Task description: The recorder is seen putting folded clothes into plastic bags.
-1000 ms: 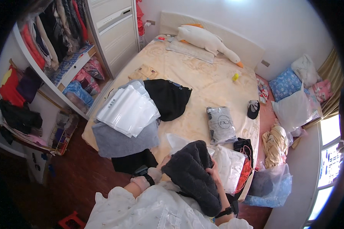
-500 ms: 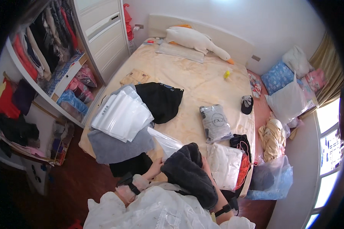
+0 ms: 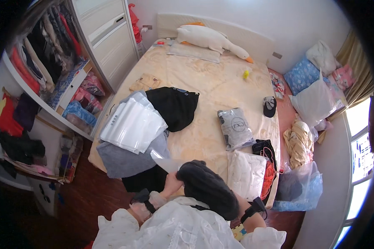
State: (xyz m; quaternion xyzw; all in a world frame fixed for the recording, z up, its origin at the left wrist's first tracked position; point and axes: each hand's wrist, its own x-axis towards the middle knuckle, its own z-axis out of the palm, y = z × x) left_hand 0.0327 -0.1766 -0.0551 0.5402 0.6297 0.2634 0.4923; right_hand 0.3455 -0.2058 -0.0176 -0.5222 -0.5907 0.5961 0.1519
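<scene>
A dark grey, fluffy garment [image 3: 210, 189] is bunched up in front of my body at the near edge of the bed. My left hand [image 3: 172, 182] is closed at the garment's left edge. A clear plastic bag [image 3: 164, 161] sticks out beyond that hand, against the garment; whether the fingers pinch the bag too is unclear. My right forearm comes in along the garment's right side, and its hand is hidden behind the cloth. Left of the hands, a stack of flat white plastic bags [image 3: 133, 123] lies on a grey garment [image 3: 120, 162].
Black clothes [image 3: 174, 108] lie beyond the stack on the bed [image 3: 199, 83]. To the right are a bagged grey garment [image 3: 235, 128], a bagged white garment [image 3: 246, 174], a red drawstring item [image 3: 270, 178] and a cap [image 3: 269, 106]. An open wardrobe [image 3: 66, 99] stands left.
The garment has been turned and its far end lowered toward me. My right hand has slipped out of sight behind it. The clear bag now points more to the left.
</scene>
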